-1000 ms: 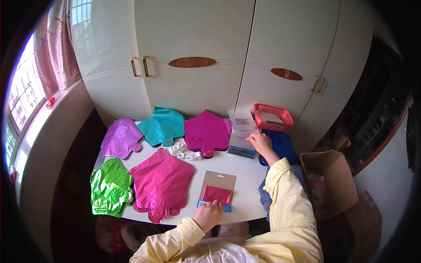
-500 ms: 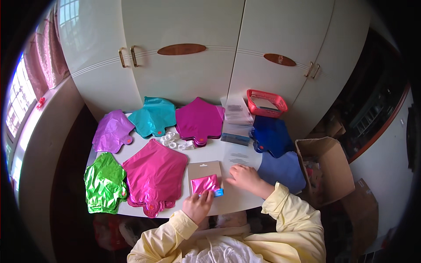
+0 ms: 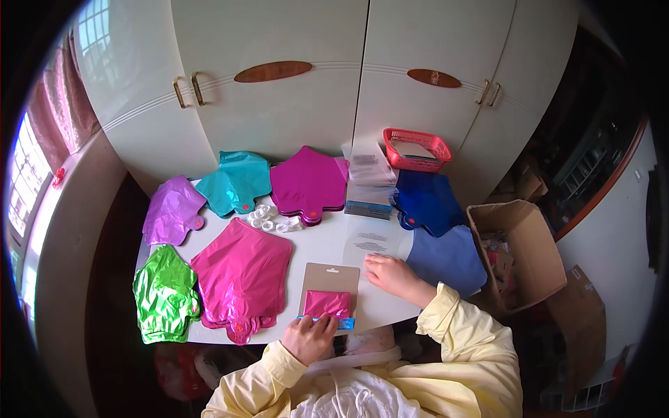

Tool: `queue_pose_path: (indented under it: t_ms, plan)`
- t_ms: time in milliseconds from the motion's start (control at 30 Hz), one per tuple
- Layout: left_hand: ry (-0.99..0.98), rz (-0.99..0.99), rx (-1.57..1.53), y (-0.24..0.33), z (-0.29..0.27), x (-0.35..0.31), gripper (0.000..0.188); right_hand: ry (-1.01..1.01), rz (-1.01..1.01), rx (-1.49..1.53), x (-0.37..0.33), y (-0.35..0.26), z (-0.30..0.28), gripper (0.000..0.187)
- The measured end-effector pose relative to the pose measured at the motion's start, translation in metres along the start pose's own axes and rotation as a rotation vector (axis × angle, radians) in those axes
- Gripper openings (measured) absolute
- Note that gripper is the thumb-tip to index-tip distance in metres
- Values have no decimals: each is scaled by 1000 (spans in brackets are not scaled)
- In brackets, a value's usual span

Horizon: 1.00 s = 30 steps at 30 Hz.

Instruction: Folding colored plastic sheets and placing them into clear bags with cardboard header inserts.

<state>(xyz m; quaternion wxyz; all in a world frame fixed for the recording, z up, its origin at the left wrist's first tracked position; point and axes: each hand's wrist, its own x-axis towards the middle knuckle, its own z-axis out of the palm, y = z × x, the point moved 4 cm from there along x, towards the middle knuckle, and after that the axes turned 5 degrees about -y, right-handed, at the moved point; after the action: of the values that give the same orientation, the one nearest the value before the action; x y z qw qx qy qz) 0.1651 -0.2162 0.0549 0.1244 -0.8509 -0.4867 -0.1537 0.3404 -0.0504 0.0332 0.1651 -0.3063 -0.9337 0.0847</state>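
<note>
Take the white table [image 3: 317, 244] as a dial, with twelve toward the cabinet [image 3: 272, 118]. Your left hand [image 3: 307, 338] is near six o'clock, its fingers bent over the lower, blue-edged end of a tan hang card [image 3: 331, 276]; whether they pinch it, you cannot tell from here. The card lies at five o'clock with a folded pink foil packet [image 3: 327, 304] on it. Your right hand [image 3: 392, 276] is at four, fingers resting on the near end of a clear sleeve [image 3: 362, 239] at three; whether they grip it is also unclear.

At one o'clock you have a stack of sleeves [image 3: 371, 167]. Just beyond it, between one and two, a red basket [image 3: 419, 165] holds pale flat cards [image 3: 411, 149]. Off the table at three, an open cardboard box [image 3: 536, 247] contains a jumble of small things, some pinkish, too dim to make out. Nearer twelve lies a magenta foil pile [image 3: 309, 180].
</note>
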Motion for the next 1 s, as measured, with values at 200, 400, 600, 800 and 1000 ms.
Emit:
queue_pose_path:
  t_ms: [200,400,600,800,1000]
  plan:
    - [-1,-16,2,2,0,0,28,27,-59,-59,2,5,5,10]
    - [-19,1,15,2,0,0,30,61,-26,-162,0,4,12,7]
    - [-25,45,40,6,-1,3,30,86,67,82,7,3,2,5]
    - [-31,122,43,15,5,9,30,54,69,81,16,-15,6,5]
    - [2,171,30,16,2,11,28,96,-16,36,17,-26,9,4]
